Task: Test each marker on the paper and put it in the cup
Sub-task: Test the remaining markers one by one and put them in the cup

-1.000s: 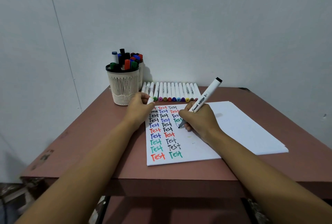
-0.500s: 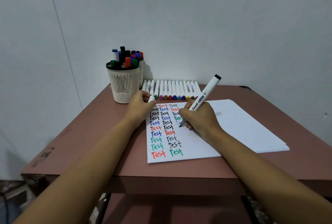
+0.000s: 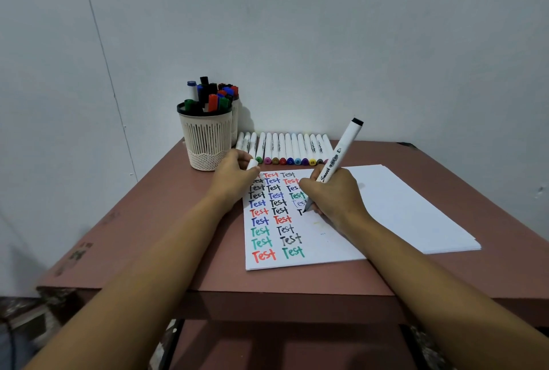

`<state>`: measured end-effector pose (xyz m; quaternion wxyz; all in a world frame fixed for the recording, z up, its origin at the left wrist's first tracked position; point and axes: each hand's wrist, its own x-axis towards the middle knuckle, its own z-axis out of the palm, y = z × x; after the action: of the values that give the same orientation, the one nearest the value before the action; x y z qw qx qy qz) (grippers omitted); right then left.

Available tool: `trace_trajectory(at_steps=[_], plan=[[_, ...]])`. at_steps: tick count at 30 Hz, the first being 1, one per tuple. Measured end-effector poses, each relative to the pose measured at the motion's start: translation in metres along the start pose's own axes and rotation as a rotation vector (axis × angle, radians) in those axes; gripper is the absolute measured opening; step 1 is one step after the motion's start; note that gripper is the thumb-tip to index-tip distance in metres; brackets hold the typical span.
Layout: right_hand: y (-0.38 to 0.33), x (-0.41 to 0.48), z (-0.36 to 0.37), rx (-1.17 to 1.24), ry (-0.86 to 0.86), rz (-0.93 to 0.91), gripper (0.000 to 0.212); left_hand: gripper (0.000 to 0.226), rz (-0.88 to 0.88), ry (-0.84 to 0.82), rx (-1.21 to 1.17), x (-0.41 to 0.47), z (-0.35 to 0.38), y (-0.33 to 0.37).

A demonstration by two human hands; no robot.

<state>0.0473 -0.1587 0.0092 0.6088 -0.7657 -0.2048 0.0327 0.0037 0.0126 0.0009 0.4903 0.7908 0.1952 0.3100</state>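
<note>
From here I see the right hand (image 3: 332, 197) curled round the white marker (image 3: 338, 153), its tip touching the paper (image 3: 326, 246) beside a black T; the left hand (image 3: 234, 177), at the paper's far left corner, pinches a white cap (image 3: 252, 164); the cup (image 3: 206, 139) stands just beyond that corner.

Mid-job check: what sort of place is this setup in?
Likely a bare room corner used as a makeshift work station: a worn reddish table against plain grey walls, holding paper, a cup of markers and a row of markers.
</note>
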Motion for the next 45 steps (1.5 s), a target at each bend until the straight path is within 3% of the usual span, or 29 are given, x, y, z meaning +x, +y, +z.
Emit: trace_trajectory(at_steps=[28, 32, 39, 45], plan=[[0.0005, 0.0013, -0.0012, -0.045, 0.019, 0.001, 0.021, 0.021, 0.017, -0.015, 0.032, -0.0017, -0.0006, 0.0024], [0.0011, 0.0018, -0.0021, -0.004, 0.089, 0.011, 0.024, 0.019, 0.019, -0.018, 0.039, -0.0017, -0.0007, 0.0022], [-0.0039, -0.0021, -0.0026, -0.076, 0.082, -0.022, 0.015, 0.019, 0.015, -0.020, 0.046, -0.0018, -0.0007, 0.0019], [-0.0016, 0.0005, -0.0031, -0.050, 0.092, -0.002, 0.021, 0.018, 0.009, -0.025, 0.041, -0.0021, -0.0010, 0.0021]])
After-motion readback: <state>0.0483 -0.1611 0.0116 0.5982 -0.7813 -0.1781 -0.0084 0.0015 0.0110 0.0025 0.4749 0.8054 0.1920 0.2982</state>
